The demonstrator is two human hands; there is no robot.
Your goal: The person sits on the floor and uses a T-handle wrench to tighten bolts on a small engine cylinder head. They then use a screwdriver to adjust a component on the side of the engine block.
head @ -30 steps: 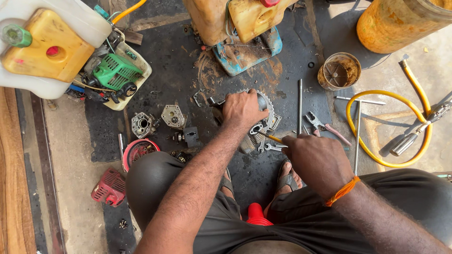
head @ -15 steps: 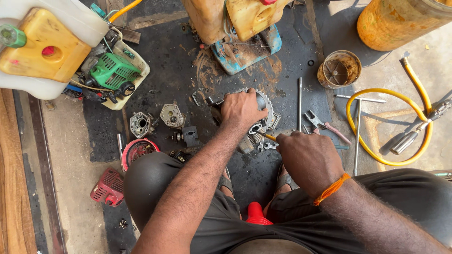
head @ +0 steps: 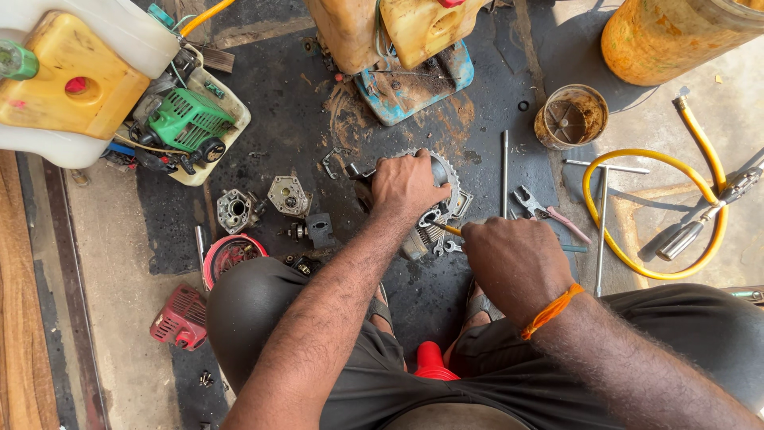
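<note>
At the middle of the dark oily mat (head: 302,103), between the person's knees and a blue-based machine (head: 414,80) farther off, lies a toothed metal engine part (head: 447,185). The left hand (head: 407,187) is clamped over its top, fingers curled down around it. Just near and right of it, the right hand (head: 513,267) is clenched on a yellow-handled tool (head: 446,228) whose tip points left into the part; an orange thread circles that wrist.

Left of the part lie small grey castings (head: 263,203) and a red ring (head: 231,255), with a red cover (head: 181,316) nearer still. Far left stands a yellow-and-white tank (head: 72,80) beside a green engine (head: 187,119). Right of the part are a steel rod (head: 504,171), pliers (head: 545,209), a rusty tin (head: 570,117), and a coiled yellow hose (head: 637,159). A red cap (head: 434,362) sits between the feet.
</note>
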